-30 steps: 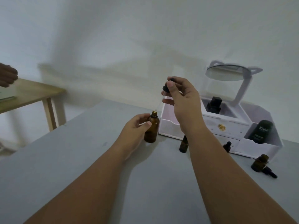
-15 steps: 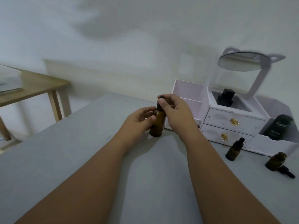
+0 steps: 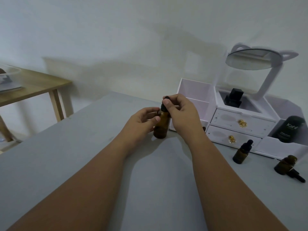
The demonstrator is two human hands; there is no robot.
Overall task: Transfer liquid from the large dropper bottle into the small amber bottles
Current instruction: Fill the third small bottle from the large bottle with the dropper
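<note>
The large amber dropper bottle (image 3: 161, 126) stands upright on the grey table (image 3: 83, 155), mid-view. My left hand (image 3: 141, 124) grips its body from the left. My right hand (image 3: 180, 112) pinches the black dropper cap (image 3: 165, 104) that sits on the bottle's neck. To the right stands a small amber bottle (image 3: 242, 152) with a black dropper cap on. Farther right stands an uncapped small amber bottle (image 3: 285, 165), with its black dropper (image 3: 296, 176) lying beside it. Another small bottle is mostly hidden behind my right wrist.
A white cosmetics organiser (image 3: 241, 120) with two gold-knobbed drawers, a round mirror (image 3: 253, 59) and a black Kahf bottle (image 3: 290, 129) stands at the back right against the wall. A wooden side table (image 3: 38, 87) is at the far left.
My right hand brought the dropper down from above into the large bottle's neck and now holds the cap there. The view has shifted left, so the organiser appears farther right.
</note>
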